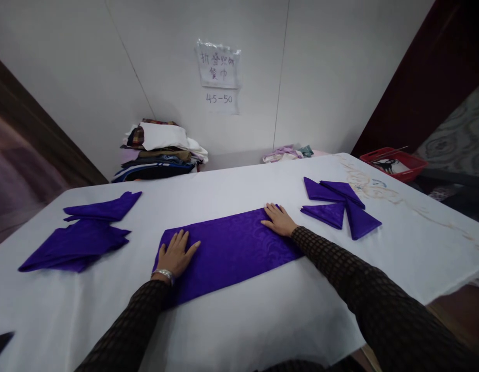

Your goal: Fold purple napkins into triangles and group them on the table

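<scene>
A purple patterned cloth napkin (223, 258) lies in front of me, folded into a long rectangle. My left hand (176, 256) rests flat on its left end, fingers spread, with a silvery bracelet at the wrist. At the upper right corner of the same napkin, my right hand (278, 220) presses down with its fingers stretched out. Further right, several purple napkins folded into triangles (332, 204) lie grouped like a pinwheel. On the left side sit loosely folded purple napkins (78, 243), partly overlapping.
A white tablecloth (239, 320) covers the table, with embroidery along its right side. A pile of folded clothes (157, 150) stands by the wall, with smaller crumpled cloths (288, 153) to its right. A red basket (394, 163) holds scissors. Handwritten paper signs (219, 67) hang on the wall.
</scene>
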Action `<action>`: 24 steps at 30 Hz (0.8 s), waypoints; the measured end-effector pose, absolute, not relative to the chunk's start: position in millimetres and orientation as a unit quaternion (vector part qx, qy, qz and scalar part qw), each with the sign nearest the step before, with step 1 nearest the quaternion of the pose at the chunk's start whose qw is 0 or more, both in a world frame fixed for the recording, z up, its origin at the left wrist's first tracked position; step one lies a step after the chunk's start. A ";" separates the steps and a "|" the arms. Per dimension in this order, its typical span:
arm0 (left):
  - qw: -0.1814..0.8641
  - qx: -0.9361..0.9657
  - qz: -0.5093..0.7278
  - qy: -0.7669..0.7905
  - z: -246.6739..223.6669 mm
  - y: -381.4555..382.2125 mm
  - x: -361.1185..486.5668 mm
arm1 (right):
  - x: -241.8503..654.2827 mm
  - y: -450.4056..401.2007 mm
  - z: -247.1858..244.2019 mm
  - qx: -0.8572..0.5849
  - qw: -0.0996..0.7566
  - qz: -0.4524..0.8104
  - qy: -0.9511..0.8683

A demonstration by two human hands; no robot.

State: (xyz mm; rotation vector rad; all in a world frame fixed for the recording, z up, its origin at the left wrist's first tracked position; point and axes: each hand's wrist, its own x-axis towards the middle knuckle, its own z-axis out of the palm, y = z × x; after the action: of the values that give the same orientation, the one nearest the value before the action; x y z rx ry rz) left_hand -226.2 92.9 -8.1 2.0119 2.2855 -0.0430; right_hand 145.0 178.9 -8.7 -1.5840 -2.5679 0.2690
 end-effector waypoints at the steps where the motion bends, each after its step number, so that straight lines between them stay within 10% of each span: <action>1: 0.046 0.655 -0.016 0.754 -7.5 94.2 -228.8 | 147.3 181.7 -8.8 -0.533 0.050 0.086 -0.840; 24: 0.010 0.638 -0.074 0.767 -6.1 99.3 -240.5 | 104.6 163.8 20.9 -0.509 0.101 0.106 -0.848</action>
State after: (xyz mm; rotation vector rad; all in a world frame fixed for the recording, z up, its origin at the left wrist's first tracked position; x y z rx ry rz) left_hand -240.5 99.3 -6.1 1.9917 2.3934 -0.2308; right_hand 104.6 163.8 20.9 -1.5046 -2.5065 0.3135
